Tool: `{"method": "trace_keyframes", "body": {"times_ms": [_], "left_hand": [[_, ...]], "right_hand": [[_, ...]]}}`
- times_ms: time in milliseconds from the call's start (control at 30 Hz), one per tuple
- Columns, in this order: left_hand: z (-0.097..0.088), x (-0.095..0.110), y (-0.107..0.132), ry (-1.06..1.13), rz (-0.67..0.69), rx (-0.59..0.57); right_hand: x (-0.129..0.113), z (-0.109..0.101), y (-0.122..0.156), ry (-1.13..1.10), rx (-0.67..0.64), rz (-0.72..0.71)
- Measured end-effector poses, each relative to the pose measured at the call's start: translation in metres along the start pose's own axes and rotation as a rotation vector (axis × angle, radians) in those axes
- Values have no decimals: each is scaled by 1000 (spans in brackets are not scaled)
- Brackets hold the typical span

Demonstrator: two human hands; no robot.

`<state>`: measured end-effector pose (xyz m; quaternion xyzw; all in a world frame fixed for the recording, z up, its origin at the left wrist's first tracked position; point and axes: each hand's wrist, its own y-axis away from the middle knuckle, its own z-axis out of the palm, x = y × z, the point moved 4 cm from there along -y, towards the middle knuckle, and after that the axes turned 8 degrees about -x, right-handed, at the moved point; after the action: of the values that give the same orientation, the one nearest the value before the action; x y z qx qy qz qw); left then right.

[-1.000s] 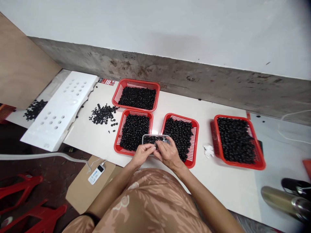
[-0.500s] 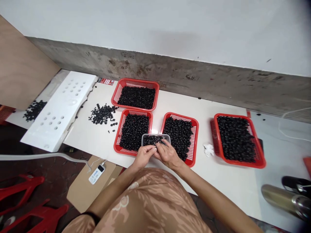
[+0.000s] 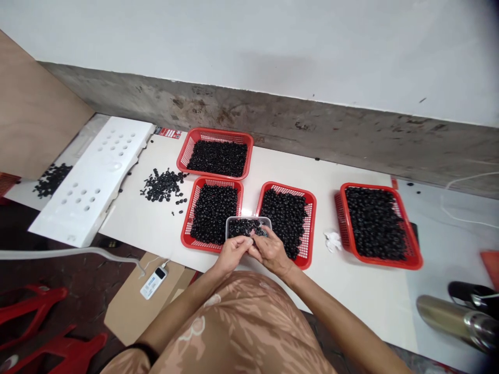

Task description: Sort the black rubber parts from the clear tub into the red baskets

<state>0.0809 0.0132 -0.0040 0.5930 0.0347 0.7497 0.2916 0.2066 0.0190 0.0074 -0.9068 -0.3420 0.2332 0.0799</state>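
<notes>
My left hand (image 3: 233,253) and my right hand (image 3: 272,251) meet at the near rim of a small clear plastic tub (image 3: 229,235) holding small black parts (image 3: 244,226). The left fingers are pinched together; whatever lies between them is too small to make out. My right fingers are also drawn together, close against the left fingertips, and what they grip is hidden. Red baskets stand just behind the tub: a left basket (image 3: 186,235) full of black ring-shaped parts (image 3: 214,213) and a right basket (image 3: 313,223) with similar black rings (image 3: 286,218).
A third red basket (image 3: 249,136) sits at the back, another (image 3: 417,259) to the right. Loose black pieces (image 3: 163,185) lie on the white table (image 3: 134,223). Also around are a white board with holes (image 3: 91,176), crumpled tissue (image 3: 332,241), a metal flask (image 3: 444,317) and a power bank (image 3: 154,283).
My right fingers have shifted slightly down toward the left fingertips, uncovering more of the tub's contents. The whole view has moved a little; baskets and table items stay in place.
</notes>
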Motion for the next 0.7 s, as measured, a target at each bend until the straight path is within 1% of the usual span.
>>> {"method": "trace_keyframes", "body": {"times_ms": [33,100,200,267,300,367,400,467,500,533,567,700], "left_hand": [[-3,0,0,-3,-10,9],[-13,0,1,-18,-35,70],[-32,0,-1,-25,-46,192],[-41,-3,-3,-15,-40,232],[-44,-5,-5,-7,-41,243],[-48,-12,-9,4,-53,258],[-50,-16,-11,7,-59,263],[-52,-23,-14,2,-68,271],[-53,-27,-15,-5,-71,273],[-54,-30,-16,-14,-76,275],[-55,-33,-17,-24,-83,278],[-59,-43,-21,-57,-109,288]], "right_hand": [[4,-2,1,-33,15,43],[19,-9,6,-76,62,160],[54,-23,17,-70,152,421],[80,-30,26,-64,165,603],[90,-31,29,-73,141,648],[102,-32,32,-83,129,691],[104,-31,32,-86,135,690],[100,-27,30,-87,143,654],[96,-23,28,-87,118,625],[90,-17,26,-82,68,594],[83,-9,23,-69,-14,570],[59,32,16,21,-505,552]]}}
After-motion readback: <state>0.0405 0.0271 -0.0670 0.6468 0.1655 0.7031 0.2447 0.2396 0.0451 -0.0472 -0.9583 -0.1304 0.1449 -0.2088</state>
